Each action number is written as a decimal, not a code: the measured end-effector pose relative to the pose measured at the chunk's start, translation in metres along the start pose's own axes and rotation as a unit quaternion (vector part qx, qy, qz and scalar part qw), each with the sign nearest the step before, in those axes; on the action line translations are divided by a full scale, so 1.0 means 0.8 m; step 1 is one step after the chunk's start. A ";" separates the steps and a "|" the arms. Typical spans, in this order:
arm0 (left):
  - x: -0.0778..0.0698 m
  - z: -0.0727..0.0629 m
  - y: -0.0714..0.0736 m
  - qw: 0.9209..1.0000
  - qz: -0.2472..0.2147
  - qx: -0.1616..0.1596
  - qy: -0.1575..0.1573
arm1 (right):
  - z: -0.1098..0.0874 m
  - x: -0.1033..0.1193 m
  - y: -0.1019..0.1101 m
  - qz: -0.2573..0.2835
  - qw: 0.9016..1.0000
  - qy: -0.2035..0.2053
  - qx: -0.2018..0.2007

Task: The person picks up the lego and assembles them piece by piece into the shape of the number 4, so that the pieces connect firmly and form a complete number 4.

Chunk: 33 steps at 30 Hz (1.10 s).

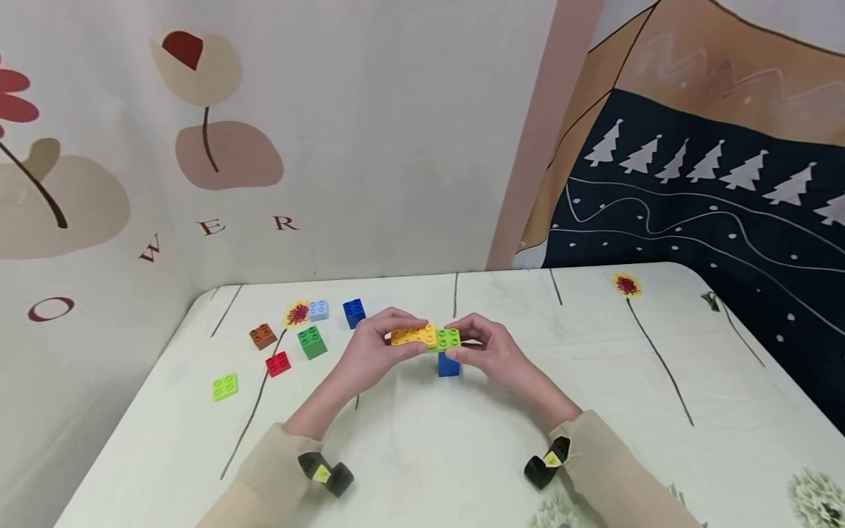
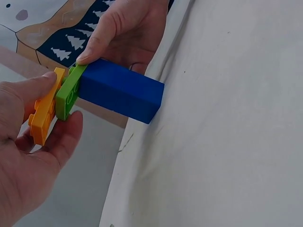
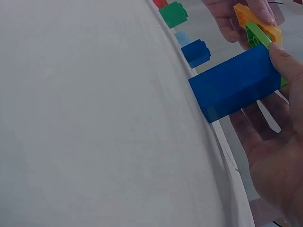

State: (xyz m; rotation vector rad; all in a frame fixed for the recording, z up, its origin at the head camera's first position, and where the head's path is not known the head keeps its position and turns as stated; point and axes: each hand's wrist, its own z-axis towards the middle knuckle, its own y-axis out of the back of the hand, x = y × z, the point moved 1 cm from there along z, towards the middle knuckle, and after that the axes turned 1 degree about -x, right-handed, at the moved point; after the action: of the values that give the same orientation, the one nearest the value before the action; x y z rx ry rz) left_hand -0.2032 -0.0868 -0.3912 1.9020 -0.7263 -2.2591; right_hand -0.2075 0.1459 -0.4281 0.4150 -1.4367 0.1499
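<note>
left hand [image 1: 376, 354] pinched on yellow brick [image 1: 412, 336], right hand [image 1: 490, 349] clamped on green brick [image 1: 448, 339]; outer-end grips likely leave the overlap free; yellow sits between left thumb and fingers, right end over green; blue tower [image 1: 449, 365] below right thumb, table contact unclear; red brick [image 1: 278, 364], brown brick [image 1: 262, 336] toward table's [image 1: 165, 447] far left corner.
</note>
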 end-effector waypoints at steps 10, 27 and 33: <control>0.003 0.001 -0.005 1.000 -0.022 -0.004 0.006 | -0.002 0.001 0.002 0.003 1.000 -0.002 -0.001; 0.004 0.004 -0.005 1.000 -0.021 0.004 0.006 | 0.001 -0.001 0.001 0.001 1.000 -0.001 0.000; -0.001 0.010 0.000 1.000 -0.005 0.028 -0.003 | 0.001 -0.001 0.002 0.005 1.000 -0.002 0.000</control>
State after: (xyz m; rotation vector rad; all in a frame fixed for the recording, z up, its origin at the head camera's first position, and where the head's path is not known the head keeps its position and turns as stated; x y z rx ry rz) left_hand -0.2106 -0.0840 -0.3901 1.9274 -0.7912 -2.2749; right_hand -0.2091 0.1468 -0.4286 0.4075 -1.4435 0.1568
